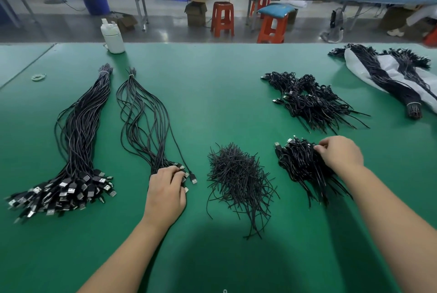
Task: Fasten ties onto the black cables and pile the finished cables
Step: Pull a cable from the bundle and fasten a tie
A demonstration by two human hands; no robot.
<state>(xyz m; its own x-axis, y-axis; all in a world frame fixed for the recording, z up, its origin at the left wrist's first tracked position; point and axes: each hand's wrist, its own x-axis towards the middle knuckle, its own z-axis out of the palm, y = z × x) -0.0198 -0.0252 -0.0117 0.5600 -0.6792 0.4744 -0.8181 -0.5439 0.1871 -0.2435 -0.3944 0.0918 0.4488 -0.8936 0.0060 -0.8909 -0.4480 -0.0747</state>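
My left hand (165,194) lay on the plug ends of the thinner bundle of black cables (144,122), fingers curled round a few of the plugs near the desk's front edge. That bundle ran away from me toward the far edge, bound at its far tip by a pale band. Just left of it lay the thicker bundle (80,141), banded the same way, its metal plugs fanned out toward the front left corner.

My right hand (340,153) rested on the near pile of tied cables (305,167), thumb and fingertips pinching something at the top of the heap (which strand exactly, I could not tell). Between my two hands sat the loose heap of black ties (238,181), touching neither pile.

Beyond the near pile, closer to the far edge, was a second pile of coiled cables (312,101). At the far right corner more long bundles (387,79) lay on a grey plastic bag (371,68). A white bottle (113,36) stood at the far edge, left of centre, and some rubber bands (38,77) lay near the left edge of the green desk (212,84).
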